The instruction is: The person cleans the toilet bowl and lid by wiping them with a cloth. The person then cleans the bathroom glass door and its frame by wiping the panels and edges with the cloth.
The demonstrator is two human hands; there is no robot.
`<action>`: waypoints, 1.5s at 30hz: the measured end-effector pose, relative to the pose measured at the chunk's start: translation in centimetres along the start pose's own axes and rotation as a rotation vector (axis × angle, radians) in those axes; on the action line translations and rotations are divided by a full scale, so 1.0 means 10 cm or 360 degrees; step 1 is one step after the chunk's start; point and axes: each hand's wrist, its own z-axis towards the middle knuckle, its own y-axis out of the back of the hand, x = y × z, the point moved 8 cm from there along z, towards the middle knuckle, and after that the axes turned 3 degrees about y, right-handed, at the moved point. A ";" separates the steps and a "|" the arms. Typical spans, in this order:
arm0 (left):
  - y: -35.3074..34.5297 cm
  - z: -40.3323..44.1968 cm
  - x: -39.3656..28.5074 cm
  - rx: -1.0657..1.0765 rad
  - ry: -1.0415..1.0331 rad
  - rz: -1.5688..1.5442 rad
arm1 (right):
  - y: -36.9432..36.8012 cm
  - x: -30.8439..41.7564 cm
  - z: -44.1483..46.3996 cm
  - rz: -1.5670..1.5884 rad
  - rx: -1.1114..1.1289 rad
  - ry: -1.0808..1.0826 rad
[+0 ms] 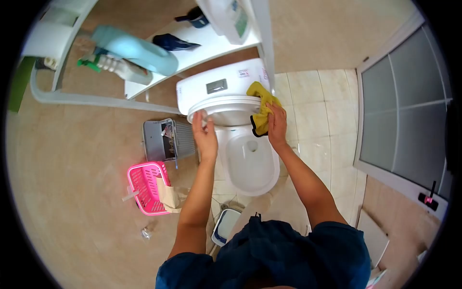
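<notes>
Lid edges: the raised white plastic toilet lid [231,118] is flanked by both hands, its left edge met beside the left hand [206,140] and its right edge beside the right hand [277,126]
Room to the right: bare cream floor tiles [313,111] are left open beyond the right hand, bounded farther out by a grey-panelled door with a white frame [409,106]
Room to the left: space beside the left hand is narrowed by a ribbed grey plastic bin [185,139], with a bright pink slatted basket [144,192] nearer the body
Below the hands: an open white oval toilet bowl [243,166] is seen
Counts: two hands, one cloth, one bin and one basket are seen; three bottles are stood on a white shelf [207,39], ahead and left of the left hand
Left hand: fingers are held extended; whether the lid is gripped cannot be told
Right hand: the cloth is grasped under the fingers
Cloth: the yellow fabric cloth with dark edging [263,110] is bunched and creased, draped over the lid's right edge at the right hand's fingers
</notes>
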 end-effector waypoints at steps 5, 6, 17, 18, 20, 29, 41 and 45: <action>-0.20 -0.09 -0.73 -0.0208 -0.0728 0.0507 | 0.09 -0.43 -0.04 0.0290 -0.0033 -0.0235; -0.29 -0.06 -0.79 -0.0193 -0.0822 0.0546 | 0.08 -0.53 -0.07 0.0366 -0.0014 -0.0322; -0.93 0.67 -0.63 0.0282 -0.0620 0.1397 | -0.05 -1.93 -0.62 0.1899 -0.0229 -0.1901; -0.98 0.68 -0.66 0.0358 -0.0715 0.1433 | 0.04 -1.85 -0.44 0.2024 -0.0266 -0.1811; -1.09 0.69 -0.74 0.0501 -0.0913 0.1495 | 0.15 -1.65 0.01 0.2187 -0.0275 -0.1543; -1.22 0.62 -0.93 0.0689 -0.0800 0.1396 | -0.34 -1.06 1.28 0.0515 0.0155 -0.0278; -1.18 0.67 -0.84 0.0634 -0.0789 0.1284 | -0.67 -1.93 -0.18 0.1475 0.0551 -0.1638; -1.19 0.66 -0.81 0.0631 -0.0749 0.1308 | -0.55 -1.65 0.07 0.0881 0.0486 -0.0732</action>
